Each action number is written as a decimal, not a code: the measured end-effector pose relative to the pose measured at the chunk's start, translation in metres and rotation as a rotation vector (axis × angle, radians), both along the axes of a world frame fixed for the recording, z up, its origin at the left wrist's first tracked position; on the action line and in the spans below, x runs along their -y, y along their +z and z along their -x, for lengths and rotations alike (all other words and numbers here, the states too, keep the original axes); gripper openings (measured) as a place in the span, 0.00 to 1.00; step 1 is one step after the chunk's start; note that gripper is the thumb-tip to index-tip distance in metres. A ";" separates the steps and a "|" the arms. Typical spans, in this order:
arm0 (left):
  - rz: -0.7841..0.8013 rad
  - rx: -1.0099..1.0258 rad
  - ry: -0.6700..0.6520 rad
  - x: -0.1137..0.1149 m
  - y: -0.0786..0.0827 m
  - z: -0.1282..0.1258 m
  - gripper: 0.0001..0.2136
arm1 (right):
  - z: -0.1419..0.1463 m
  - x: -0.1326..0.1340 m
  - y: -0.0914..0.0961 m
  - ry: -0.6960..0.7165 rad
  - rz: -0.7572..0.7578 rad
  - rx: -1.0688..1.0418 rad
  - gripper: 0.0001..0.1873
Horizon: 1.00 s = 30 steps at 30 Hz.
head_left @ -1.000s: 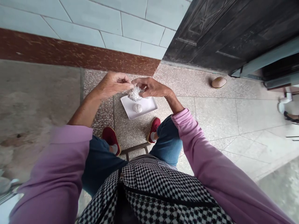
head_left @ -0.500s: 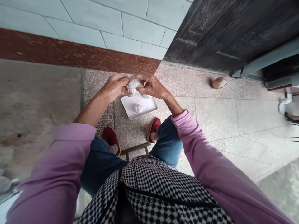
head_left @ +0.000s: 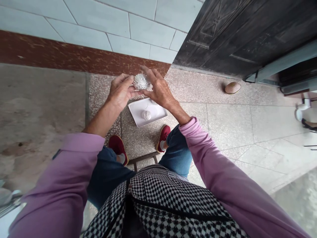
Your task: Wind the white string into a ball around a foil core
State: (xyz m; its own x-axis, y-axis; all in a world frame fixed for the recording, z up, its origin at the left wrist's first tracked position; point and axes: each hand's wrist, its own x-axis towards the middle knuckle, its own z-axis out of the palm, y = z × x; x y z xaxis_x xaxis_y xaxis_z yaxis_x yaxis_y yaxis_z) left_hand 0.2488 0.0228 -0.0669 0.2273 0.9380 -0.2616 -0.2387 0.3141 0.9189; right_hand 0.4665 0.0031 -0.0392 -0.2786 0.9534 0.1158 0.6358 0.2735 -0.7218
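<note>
Grip, left hand (head_left: 121, 91): fingertips pressed together on 1 white thread ball (head_left: 141, 81), which is held in the air between both hands, above the far edge of the tray.
Grip, right hand (head_left: 160, 89): fingers straight and spread apart, not closed; their inner side rests against the right of the ball.

1. Checkered apron (head_left: 160, 205), black and white, nearest the camera, across the lap.
2. Purple sleeves (head_left: 74, 172), 2, pushed up to the forearms.
3. Jeans (head_left: 178, 148), blue, knees apart.
4. Stool frame (head_left: 143, 157), dark bar showing between the knees.
5. Red shoes (head_left: 118, 147), 2, flat on the floor (head_left: 235, 122), 1 at each near corner of the tray.
6. White tray (head_left: 156, 114), rectangular, on the floor just beyond the shoes.
7. Smaller thread ball (head_left: 146, 115), lying near the tray's middle; a thin loose strand lies beside it.
8. Brown oval object (head_left: 232, 87), on the floor, well apart to the right, near the door.
9. Red-brown band (head_left: 74, 59), along the wall's foot.
10. Tiled wall (head_left: 99, 19), pale.
11. Dark door (head_left: 247, 33), panelled, far right.
</note>
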 end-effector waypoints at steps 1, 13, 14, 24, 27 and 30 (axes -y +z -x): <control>0.003 0.023 0.018 0.001 0.001 -0.001 0.36 | 0.001 0.001 0.000 -0.005 -0.006 -0.007 0.43; -0.189 -0.065 0.051 -0.020 -0.017 0.015 0.31 | -0.011 -0.004 0.013 0.136 0.236 -0.213 0.29; -0.204 -0.062 0.048 -0.022 -0.019 0.014 0.30 | -0.012 -0.004 0.014 0.154 0.279 -0.292 0.30; -0.160 -0.101 0.057 -0.009 -0.016 -0.006 0.25 | -0.001 -0.009 0.007 0.056 0.200 -0.393 0.49; -0.154 -0.186 0.059 -0.008 -0.009 -0.003 0.19 | -0.001 -0.005 0.005 -0.011 0.119 -0.309 0.44; -0.178 -0.300 0.027 -0.001 0.002 -0.005 0.13 | -0.002 -0.005 0.003 -0.050 0.017 -0.197 0.40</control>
